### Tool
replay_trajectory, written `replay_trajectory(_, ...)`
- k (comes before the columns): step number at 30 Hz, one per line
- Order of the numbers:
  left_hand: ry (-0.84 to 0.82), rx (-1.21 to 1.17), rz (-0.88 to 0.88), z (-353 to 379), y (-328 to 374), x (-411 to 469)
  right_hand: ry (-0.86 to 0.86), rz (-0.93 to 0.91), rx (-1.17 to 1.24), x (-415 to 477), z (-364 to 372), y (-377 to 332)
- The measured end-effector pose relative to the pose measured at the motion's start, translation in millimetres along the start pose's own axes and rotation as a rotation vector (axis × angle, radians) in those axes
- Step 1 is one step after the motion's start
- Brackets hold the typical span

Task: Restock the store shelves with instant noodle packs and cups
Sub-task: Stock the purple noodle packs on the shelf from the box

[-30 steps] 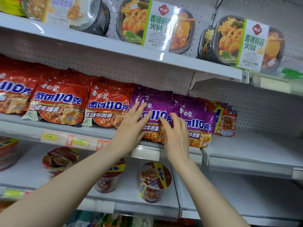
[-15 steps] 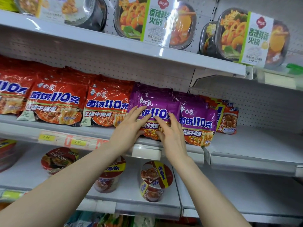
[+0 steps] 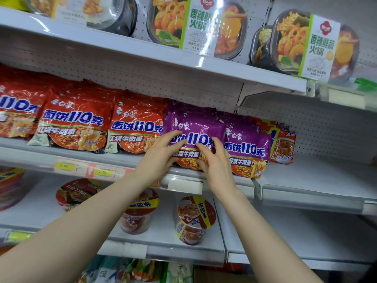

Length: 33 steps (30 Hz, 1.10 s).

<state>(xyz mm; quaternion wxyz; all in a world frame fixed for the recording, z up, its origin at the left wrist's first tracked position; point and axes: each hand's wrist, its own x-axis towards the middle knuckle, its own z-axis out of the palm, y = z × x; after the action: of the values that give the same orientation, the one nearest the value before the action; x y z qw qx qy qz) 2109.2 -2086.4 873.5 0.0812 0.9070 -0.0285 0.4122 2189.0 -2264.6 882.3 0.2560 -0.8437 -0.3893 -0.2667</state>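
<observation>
Stock: purple pack [image 3: 195,127] stood on shelf [image 3: 24,149], pressed by left hand [image 3: 161,154] and right hand [image 3: 214,162], fingers laid on its face, nothing gripped. Red packs [image 3: 73,123] left of it are judged stocked; bare shelf right of it and sparse cups [image 3: 193,219] below are left to fill.

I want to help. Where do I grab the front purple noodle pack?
Probably its top edge, pinched from the front and above: the purple noodle pack stands upright, neighbouring packs crowd both sides, and the left hand and right hand cover its lower half.
</observation>
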Motion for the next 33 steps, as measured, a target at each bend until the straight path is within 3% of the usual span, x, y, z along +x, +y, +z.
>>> replay_trajectory(9, -0.057, 0.030, -0.071, -2.2, 14.9, -8.3, 0.003, 0.012, 0.000, -7.5, 3.9, -10.0)
replay_trajectory(20, 0.053, -0.105, 0.052, -3.2, 30.0, -34.6, 0.149, 0.008, 0.011, -47.9, 0.0, -17.3)
replay_trajectory(33, -0.110, -0.269, 0.148, 54.3, 113.7, -94.7, 0.118, 0.200, -0.039, -168.1, -16.9, 46.3)
